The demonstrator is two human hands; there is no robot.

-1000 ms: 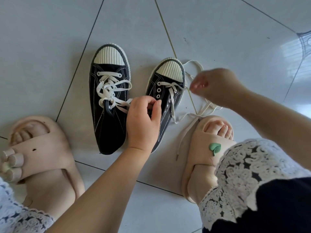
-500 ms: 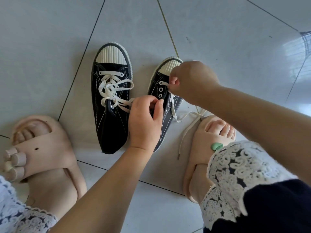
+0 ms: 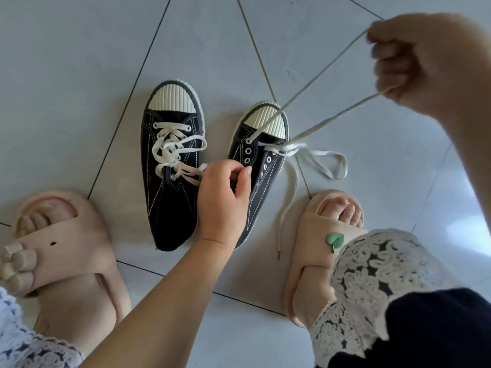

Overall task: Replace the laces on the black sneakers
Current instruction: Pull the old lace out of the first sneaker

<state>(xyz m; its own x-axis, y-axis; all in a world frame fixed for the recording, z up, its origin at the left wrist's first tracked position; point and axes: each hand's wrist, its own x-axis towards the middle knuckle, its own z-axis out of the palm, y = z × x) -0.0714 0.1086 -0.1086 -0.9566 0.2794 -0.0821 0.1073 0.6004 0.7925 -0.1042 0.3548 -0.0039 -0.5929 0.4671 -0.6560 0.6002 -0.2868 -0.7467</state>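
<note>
So the right hand (image 3: 425, 62), pinching the white lace (image 3: 342, 113), just yanked it toward the upper right, freeing more eyelets (image 3: 248, 150); left hand (image 3: 225, 197) grips the half-unlaced sneaker (image 3: 269, 172) at centre frame.

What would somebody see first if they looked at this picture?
Probably the right hand, raised at the upper right, pulling a white lace taut in two strands from a black sneaker on the tiled floor. The left hand grips that sneaker in the middle, and a laced sneaker sits beside it.
</note>
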